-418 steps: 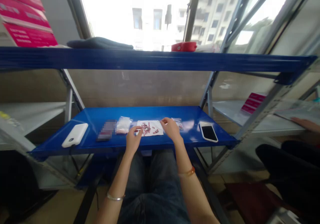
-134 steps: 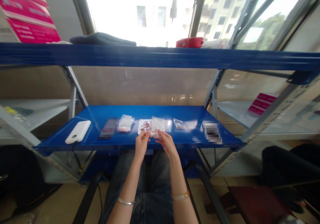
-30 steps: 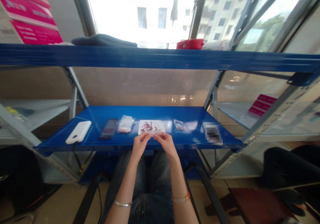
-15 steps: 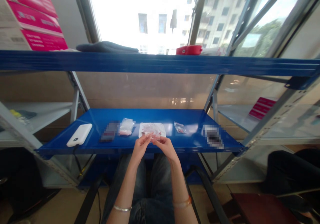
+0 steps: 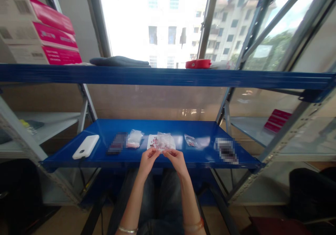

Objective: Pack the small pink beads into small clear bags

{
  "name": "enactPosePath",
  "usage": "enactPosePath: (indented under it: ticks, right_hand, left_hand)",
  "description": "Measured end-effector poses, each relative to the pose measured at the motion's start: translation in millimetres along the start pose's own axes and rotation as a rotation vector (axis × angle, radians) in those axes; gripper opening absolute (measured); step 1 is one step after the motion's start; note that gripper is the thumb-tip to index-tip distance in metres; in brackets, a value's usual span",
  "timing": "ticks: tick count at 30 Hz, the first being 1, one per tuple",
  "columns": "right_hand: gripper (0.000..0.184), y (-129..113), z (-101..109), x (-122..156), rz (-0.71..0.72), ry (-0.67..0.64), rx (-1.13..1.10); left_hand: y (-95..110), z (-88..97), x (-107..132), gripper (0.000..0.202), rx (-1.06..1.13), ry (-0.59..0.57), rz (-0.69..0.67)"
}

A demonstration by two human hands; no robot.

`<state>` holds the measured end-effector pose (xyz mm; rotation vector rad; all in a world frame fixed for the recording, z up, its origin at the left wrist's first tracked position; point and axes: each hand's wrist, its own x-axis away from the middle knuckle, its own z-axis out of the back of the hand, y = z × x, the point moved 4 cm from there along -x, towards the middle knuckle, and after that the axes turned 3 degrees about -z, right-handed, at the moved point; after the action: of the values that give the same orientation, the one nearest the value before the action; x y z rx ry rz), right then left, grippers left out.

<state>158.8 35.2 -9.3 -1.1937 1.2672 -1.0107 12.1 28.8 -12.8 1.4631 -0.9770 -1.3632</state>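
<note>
Between my hands, at the front edge of the blue shelf, is a small clear plastic bag. My left hand pinches its near left edge with thumb and fingers. The near right edge is pinched the same way by my right hand. Behind and under the bag lies a white sheet with several small red pieces on its left part. Whether the bag has anything inside is hard to make out.
Left of the sheet lie a stack of clear bags, a blurred-out dark object and a white power bank with a cable. To the right are a small filled bag and another blurred-out item. An upper blue shelf crosses above.
My hands have moved slightly apart, and the clear bag now stands spread between them. More red pieces show on the sheet. The camera view has tilted up a little.
</note>
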Motion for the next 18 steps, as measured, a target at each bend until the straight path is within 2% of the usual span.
enactPosePath:
  ticks: [7,18]
  right_hand:
    - [0.030,1.1,2.7,-1.9,0.010,-0.010,0.008]
    - [0.024,-1.5,4.8,-0.8,0.061,-0.064,0.055]
  left_hand:
    - [1.5,6.3,0.0,0.024,-0.072,0.008,-0.051]
    - [11.4,11.6,1.4,0.023,-0.151,-0.007,-0.059]
